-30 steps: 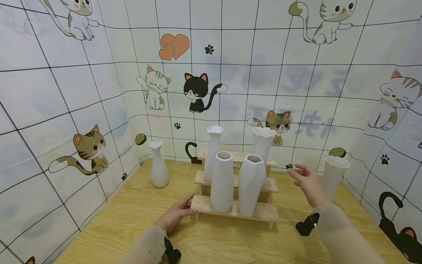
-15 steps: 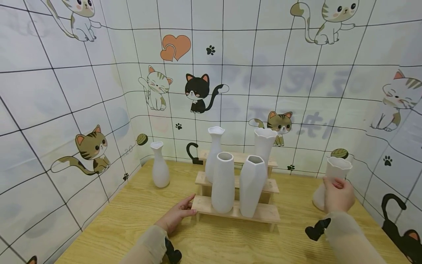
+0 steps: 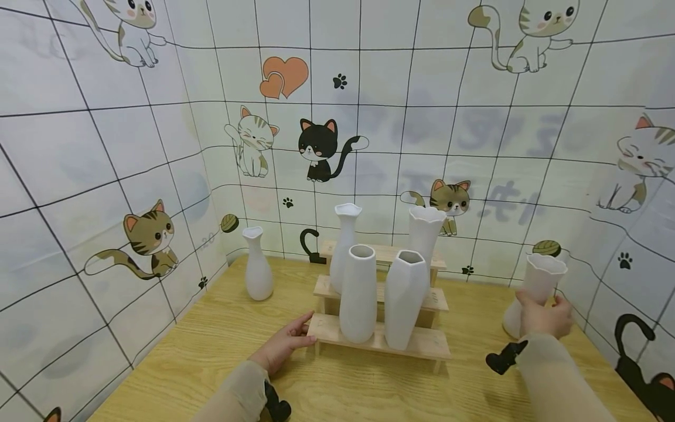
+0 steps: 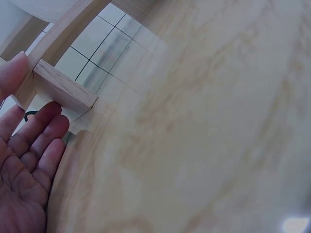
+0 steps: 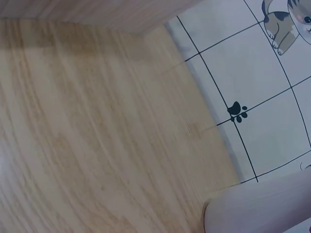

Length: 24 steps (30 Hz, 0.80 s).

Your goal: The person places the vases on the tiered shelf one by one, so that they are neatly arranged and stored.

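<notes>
In the head view, my right hand [image 3: 545,319] grips a white vase with a wavy rim [image 3: 543,278] at the right of the table, covering much of its middle. The vase's smooth lower body [image 5: 257,208] fills a corner of the right wrist view. My left hand [image 3: 282,346] holds the left end of the lowest step of a small wooden tiered stand [image 3: 422,343]. Its thumb lies at the step's edge, and the fingers [image 4: 46,128] bend beside a leg. On the stand stand a round-mouthed vase [image 3: 358,299], a faceted vase [image 3: 405,305], a narrow-necked vase [image 3: 345,246] and a scalloped vase [image 3: 426,228].
Another narrow-necked white vase [image 3: 259,269] stands apart on the wood-grain table [image 3: 221,351], left of the stand. Behind the table and along both sides run white gridded walls [image 3: 385,76] printed with cartoon cats.
My right hand has moved right from beside the wavy-rimmed vase, taken hold of it, and shifted slightly lower on it. The left hand stays at the stand.
</notes>
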Each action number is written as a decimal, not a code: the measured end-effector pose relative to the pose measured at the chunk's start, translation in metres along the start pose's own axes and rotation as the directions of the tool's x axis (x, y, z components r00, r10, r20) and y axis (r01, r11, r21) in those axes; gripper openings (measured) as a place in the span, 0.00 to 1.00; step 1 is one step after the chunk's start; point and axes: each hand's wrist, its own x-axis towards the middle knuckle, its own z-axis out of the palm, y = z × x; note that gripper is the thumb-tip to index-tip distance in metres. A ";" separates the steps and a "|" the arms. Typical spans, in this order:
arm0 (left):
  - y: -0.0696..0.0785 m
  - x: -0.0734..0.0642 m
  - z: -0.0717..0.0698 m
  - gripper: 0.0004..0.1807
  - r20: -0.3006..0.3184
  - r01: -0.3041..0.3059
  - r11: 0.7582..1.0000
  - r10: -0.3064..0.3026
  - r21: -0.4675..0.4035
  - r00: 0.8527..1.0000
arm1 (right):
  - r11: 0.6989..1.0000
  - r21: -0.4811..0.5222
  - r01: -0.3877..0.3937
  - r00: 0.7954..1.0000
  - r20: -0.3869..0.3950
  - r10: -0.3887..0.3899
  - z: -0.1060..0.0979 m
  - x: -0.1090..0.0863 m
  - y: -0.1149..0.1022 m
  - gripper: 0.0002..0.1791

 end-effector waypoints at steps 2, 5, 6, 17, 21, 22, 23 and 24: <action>0.000 0.000 0.000 0.43 -0.001 0.002 1.000 -0.002 0.000 1.000 | 1.000 -0.011 -0.007 0.999 0.032 0.007 0.001 0.005 0.000 0.57; 0.000 0.000 0.000 0.43 -0.002 0.000 1.000 0.000 0.003 1.000 | 1.000 -0.028 -0.004 0.997 0.075 0.006 0.002 0.013 -0.001 0.57; 0.000 0.000 0.000 0.43 -0.001 -0.001 1.000 0.001 0.004 1.000 | 0.999 -0.037 -0.006 0.996 0.089 0.009 0.001 0.016 -0.002 0.57; -0.001 -0.001 -0.001 0.43 -0.008 0.006 1.000 -0.006 0.003 1.000 | 0.999 -0.040 -0.032 0.993 0.108 0.036 -0.001 0.022 -0.005 0.55; -0.001 -0.001 -0.001 0.43 -0.008 0.005 1.000 -0.005 -0.002 1.000 | 0.998 0.010 -0.064 0.992 0.110 0.063 0.001 0.029 -0.001 0.55; -0.001 -0.001 -0.001 0.43 -0.007 0.004 1.000 -0.004 -0.002 1.000 | 0.998 0.020 -0.068 0.992 0.108 0.065 0.002 0.030 -0.001 0.54; -0.001 -0.001 -0.001 0.43 -0.007 0.003 1.000 -0.003 -0.002 1.000 | 0.997 0.027 -0.070 0.992 0.109 0.066 0.002 0.032 0.000 0.54; 0.000 -0.001 0.000 0.43 -0.007 0.003 1.000 -0.003 0.000 1.000 | 0.997 0.027 -0.073 0.992 0.110 0.070 0.002 0.033 0.000 0.54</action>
